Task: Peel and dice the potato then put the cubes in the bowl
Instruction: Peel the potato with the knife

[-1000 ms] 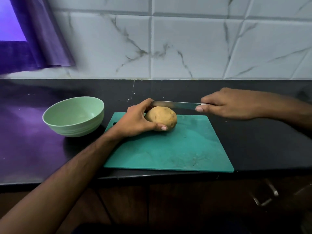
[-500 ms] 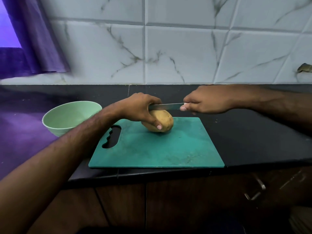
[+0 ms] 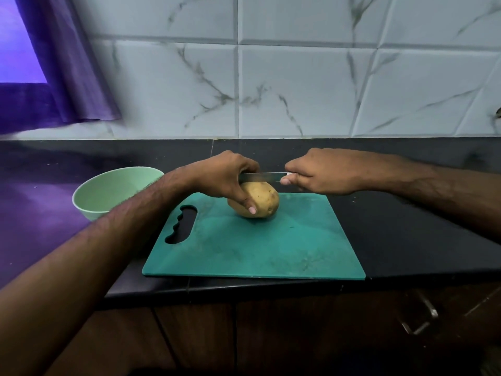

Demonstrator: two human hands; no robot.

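Fingers [image 3: 245,202] of left hand [image 3: 225,176] wrap potato [image 3: 261,200]; knife [image 3: 263,176] above.

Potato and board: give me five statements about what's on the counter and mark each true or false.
1. The potato lies on the green cutting board. True.
2. The potato is already peeled. False: its brown skin is still on all over the visible side.
3. The right hand holds the knife with the blade across the top of the potato. True.
4. The left hand rests flat on the counter. False: it grips the potato from above.
5. The bowl holds potato cubes. False: no cubes show in it, and it stands left of the board.
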